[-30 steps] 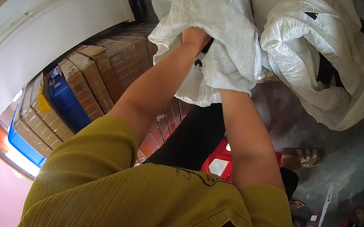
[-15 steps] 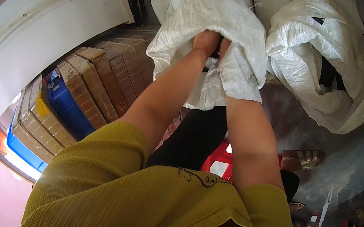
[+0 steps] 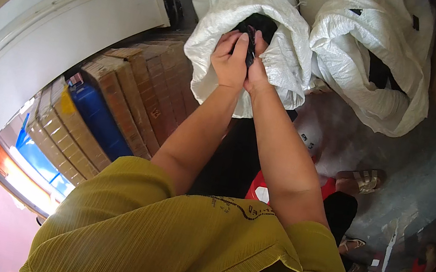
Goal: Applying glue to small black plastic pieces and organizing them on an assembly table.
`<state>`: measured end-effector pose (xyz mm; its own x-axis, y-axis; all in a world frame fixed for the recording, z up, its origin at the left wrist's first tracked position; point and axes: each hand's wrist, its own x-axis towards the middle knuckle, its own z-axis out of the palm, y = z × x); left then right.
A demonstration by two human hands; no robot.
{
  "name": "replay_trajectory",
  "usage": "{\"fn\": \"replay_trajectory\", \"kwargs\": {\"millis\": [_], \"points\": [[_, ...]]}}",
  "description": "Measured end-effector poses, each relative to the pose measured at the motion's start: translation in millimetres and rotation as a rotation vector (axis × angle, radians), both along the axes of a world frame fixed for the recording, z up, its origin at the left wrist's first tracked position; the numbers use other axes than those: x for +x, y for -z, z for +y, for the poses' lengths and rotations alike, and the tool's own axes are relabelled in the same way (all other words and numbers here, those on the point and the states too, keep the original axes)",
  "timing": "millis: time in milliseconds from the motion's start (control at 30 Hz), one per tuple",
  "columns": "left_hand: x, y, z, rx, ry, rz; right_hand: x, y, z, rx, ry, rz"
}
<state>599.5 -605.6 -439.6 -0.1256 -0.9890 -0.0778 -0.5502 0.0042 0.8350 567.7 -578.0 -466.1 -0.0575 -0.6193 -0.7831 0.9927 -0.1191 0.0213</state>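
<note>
A white woven sack [image 3: 208,42] stands in front of me with its mouth open and dark contents inside. At that mouth, my left hand [image 3: 229,63] and my right hand [image 3: 258,70] are close together, fingers curved round a bundle of black pieces [image 3: 251,54]. The black bundle pokes up between the two thumbs; its exact kind cannot be made out. Both wrists rest near the sack's front rim. To the right, a second white woven sack [image 3: 338,38] gapes open, with dark stuff [image 3: 379,71] showing inside.
Cardboard boxes [image 3: 121,91] and a blue container [image 3: 95,115] are stacked at the left beside a white wall [image 3: 75,25]. A red plastic stool [image 3: 261,189] is partly hidden under my right arm. A sandalled foot [image 3: 360,180] is on the grey floor [image 3: 417,186] at right.
My hands have come out from deep inside the left sack and now show at its mouth, with the black bundle between them. The sack's rim has fallen back from my wrists.
</note>
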Motion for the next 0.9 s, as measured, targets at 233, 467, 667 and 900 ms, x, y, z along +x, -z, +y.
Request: {"fn": "replay_trajectory", "kwargs": {"millis": [233,467,667,900], "points": [[-13,-63,33,-0.117,-0.017,-0.173,-31,-69,28,-0.149,0.039,-0.046],[-45,-142,70,-0.235,0.091,-0.156,-65,-148,69,-0.181,0.064,0.026],[-100,-230,97,-0.389,0.222,-0.042,-116,-234,105,-0.263,0.174,0.085],[-209,-362,140,-0.620,0.507,0.166,-213,-355,155,-0.339,0.453,0.632]]}}
